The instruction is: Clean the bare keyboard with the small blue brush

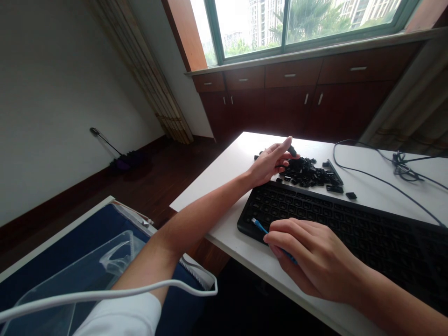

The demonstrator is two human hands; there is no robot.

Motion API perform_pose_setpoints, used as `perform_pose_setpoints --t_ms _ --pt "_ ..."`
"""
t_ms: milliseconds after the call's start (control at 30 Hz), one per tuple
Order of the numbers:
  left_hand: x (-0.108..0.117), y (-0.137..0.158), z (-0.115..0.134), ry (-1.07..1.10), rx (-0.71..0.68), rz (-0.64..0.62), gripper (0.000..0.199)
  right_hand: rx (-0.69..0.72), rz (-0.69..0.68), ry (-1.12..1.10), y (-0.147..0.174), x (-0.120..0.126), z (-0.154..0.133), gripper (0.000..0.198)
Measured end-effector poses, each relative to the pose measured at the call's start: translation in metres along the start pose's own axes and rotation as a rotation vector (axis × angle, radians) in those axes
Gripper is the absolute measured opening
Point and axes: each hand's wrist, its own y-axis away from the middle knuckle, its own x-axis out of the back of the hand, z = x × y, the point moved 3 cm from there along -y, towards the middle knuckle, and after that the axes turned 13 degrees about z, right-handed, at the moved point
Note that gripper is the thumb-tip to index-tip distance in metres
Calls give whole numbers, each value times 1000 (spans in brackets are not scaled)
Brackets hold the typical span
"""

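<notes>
My left hand [269, 163] is over the far side of the white table, beside a pile of loose black keycaps [308, 172]. Between its thumb and fingers is a single black keycap [292, 150]. A black keyboard [315, 210], its keycaps taken off across the visible part, lies on the table below that hand. Above the keyboard's near left corner, my right hand [304, 256] is closed around a thin blue brush [261, 226] with a small whitish tip pointing up and left. The rest of the brush's handle is partly hidden by the fingers.
A black cable [371, 172] runs in loops over the white table [210, 200]. At lower left, a blue fabric surface [94, 228] holds a clear plastic bag [91, 261]; a white cord [140, 287] crosses in front. Wooden cabinets [259, 102] stand beneath the window.
</notes>
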Motion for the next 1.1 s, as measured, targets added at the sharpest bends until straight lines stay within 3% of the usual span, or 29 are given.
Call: perform_pose_setpoints --t_ms 433,1100 --pt "2 1 3 -47 -6 -63 42 0 1 -8 0 -1 1 19" --pt "4 -2 0 -16 25 -47 42 -33 3 -15 1 0 1 15"
